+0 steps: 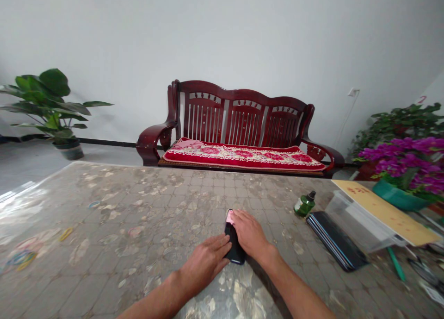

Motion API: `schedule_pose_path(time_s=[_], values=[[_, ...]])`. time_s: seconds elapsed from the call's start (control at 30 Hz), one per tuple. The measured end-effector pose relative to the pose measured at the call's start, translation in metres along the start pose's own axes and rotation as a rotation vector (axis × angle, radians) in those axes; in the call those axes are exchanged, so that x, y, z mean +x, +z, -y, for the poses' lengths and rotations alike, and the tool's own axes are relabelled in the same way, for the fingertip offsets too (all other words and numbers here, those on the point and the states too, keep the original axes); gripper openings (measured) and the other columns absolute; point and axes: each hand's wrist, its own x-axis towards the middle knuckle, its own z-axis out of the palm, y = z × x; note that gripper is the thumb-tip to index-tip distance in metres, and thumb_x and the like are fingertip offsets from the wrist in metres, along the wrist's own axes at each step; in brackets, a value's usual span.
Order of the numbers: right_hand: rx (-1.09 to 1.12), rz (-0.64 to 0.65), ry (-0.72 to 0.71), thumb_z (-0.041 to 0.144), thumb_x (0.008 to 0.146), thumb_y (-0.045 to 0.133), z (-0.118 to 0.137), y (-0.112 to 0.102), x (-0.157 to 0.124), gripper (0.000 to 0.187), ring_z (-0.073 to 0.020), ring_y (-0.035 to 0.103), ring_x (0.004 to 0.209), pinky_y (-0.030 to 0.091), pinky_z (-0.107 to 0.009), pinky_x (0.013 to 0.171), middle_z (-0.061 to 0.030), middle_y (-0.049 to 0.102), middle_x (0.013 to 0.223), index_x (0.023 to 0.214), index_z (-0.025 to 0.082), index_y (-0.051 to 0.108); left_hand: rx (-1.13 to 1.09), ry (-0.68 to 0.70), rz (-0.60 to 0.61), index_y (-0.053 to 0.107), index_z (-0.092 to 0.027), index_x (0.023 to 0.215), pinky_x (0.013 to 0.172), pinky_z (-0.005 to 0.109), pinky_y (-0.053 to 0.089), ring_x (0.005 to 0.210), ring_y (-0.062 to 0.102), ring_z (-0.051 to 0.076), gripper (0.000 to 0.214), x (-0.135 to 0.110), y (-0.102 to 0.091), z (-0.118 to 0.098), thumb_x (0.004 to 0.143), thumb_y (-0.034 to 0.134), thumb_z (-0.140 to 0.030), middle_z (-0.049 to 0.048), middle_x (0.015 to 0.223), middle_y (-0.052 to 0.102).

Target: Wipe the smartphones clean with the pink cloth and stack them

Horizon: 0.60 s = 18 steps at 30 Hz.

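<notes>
A black oblong object [234, 245], like a phone, lies on the patterned table [138, 217] in front of me, with a small pink piece [229, 216] at its far end. My left hand [204, 261] rests against its near left side, fingers stretched toward it. My right hand [250, 234] lies over its right side, fingers flat and touching the pink piece. Neither hand lifts it.
A green bottle [304, 203] stands to the right, beside a stack of dark flat items [335, 239] and a clear plastic box [360, 224] under a yellow sheet [388, 212]. Purple flowers [409, 159], a wooden bench [239, 134] and a potted plant [52, 106] lie beyond. Rubber bands [21, 256] lie at the left.
</notes>
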Motion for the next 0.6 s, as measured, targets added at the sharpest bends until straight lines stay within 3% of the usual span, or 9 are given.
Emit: schedule_pose_path(time_s=[0.13, 0.33, 0.6], values=[[0.003, 0.014, 0.027, 0.011, 0.096, 0.037, -0.002, -0.006, 0.01, 0.044, -0.0207, 0.052, 0.13, 0.035, -0.037, 0.115, -0.0122, 0.058, 0.138, 0.135, 0.012, 0.057, 0.008, 0.001, -0.002, 0.063, -0.017, 0.119, 0.1, 0.036, 0.053, 0.116, 0.064, 0.024, 0.028, -0.001, 0.001, 0.0, 0.092, 0.06, -0.022, 0.0108, 0.124, 0.069], [0.039, 0.012, -0.114, 0.012, 0.095, 0.04, 0.001, -0.005, -0.009, 0.046, -0.0184, 0.049, 0.132, 0.034, -0.037, 0.116, -0.0091, 0.055, 0.142, 0.138, 0.017, 0.054, 0.035, 0.016, -0.007, 0.063, -0.017, 0.119, 0.099, 0.034, 0.054, 0.113, 0.066, 0.023, 0.029, 0.0, 0.003, 0.001, 0.091, 0.063, -0.025, 0.0104, 0.123, 0.069], [0.027, 0.043, 0.005, 0.011, 0.096, 0.036, 0.0, -0.008, 0.004, 0.045, -0.0204, 0.049, 0.132, 0.034, -0.037, 0.116, -0.0126, 0.056, 0.141, 0.136, 0.011, 0.056, 0.103, 0.093, -0.154, 0.068, -0.016, 0.106, 0.087, 0.034, 0.059, 0.099, 0.071, 0.021, 0.026, -0.005, 0.01, 0.002, 0.102, 0.045, -0.029, 0.0091, 0.107, 0.074]])
